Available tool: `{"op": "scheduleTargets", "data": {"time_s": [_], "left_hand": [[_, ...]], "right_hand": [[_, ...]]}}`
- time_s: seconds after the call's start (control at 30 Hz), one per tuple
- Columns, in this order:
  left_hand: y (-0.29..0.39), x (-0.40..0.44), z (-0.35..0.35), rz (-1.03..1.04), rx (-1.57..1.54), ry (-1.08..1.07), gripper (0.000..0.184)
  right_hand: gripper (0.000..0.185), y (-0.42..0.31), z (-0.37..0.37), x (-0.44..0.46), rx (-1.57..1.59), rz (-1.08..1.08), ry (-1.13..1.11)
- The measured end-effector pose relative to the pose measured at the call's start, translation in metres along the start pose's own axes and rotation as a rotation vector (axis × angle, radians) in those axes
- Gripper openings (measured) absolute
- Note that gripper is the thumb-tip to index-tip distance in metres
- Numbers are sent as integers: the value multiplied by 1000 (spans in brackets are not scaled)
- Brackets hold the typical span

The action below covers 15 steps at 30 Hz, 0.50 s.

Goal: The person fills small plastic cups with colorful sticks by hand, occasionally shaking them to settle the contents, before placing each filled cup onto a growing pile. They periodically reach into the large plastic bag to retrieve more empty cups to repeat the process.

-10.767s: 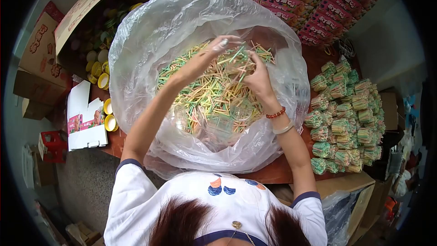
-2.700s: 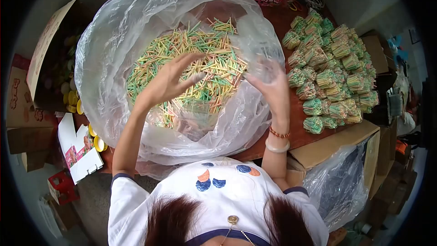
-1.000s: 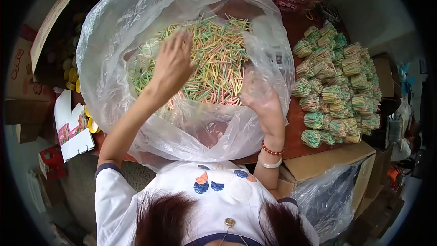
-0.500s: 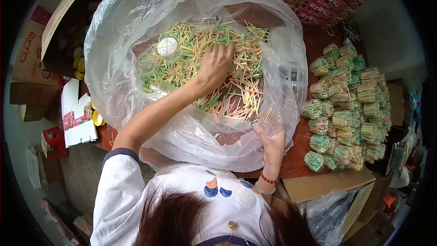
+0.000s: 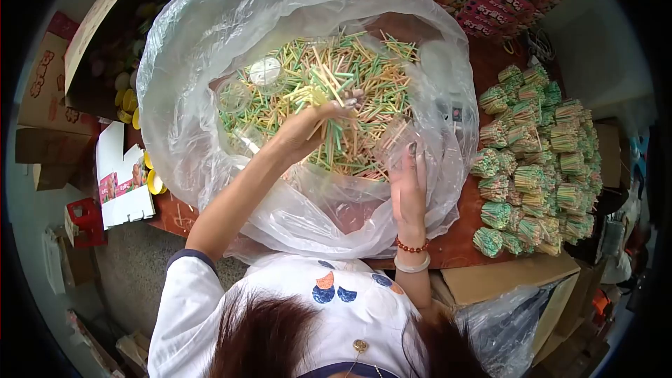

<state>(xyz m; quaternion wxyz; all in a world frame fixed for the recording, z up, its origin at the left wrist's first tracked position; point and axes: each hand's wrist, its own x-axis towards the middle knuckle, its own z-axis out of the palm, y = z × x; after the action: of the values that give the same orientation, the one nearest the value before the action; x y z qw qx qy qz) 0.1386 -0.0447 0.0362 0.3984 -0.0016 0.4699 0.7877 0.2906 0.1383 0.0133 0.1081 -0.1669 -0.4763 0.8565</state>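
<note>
Left hand (image 5: 306,124) has come up since the last frame: it was down in the loose sticks (image 5: 383,84), now it's curled around a fat pastel bunch (image 5: 323,82) near the middle of the frame. Right hand (image 5: 408,185) shifted higher too, and it's got a clear cup (image 5: 392,137) up at the fingertips, just right of center. So yeah, both hands are loaded now, bunch and cup apart. Loose ones lie in the big plastic bag (image 5: 185,49) on the bench (image 5: 458,253), with bundles (image 5: 539,161) piled at the right.
</note>
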Motion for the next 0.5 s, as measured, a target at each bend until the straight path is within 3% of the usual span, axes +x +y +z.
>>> {"op": "scheduleTargets", "data": {"time_s": [0.13, 0.23, 0.3, 0.4, 0.5], "left_hand": [[12, -9, 16, 77, -118, 40, 51], [12, -3, 9, 222, -164, 56, 49], [19, -9, 25, 310, -172, 49, 46], [28, -20, 53, 471, 177, -26, 47], [9, -18, 53, 456, 271, -36, 50]], "right_hand": [[69, 9, 17, 6, -76, -87, -117], [75, 5, 21, 15, -546, -289, -128], [73, 5, 28, 19, -502, -278, -153], [71, 8, 40, 23, -445, -254, -143], [71, 14, 45, 28, -535, -379, -112]]}}
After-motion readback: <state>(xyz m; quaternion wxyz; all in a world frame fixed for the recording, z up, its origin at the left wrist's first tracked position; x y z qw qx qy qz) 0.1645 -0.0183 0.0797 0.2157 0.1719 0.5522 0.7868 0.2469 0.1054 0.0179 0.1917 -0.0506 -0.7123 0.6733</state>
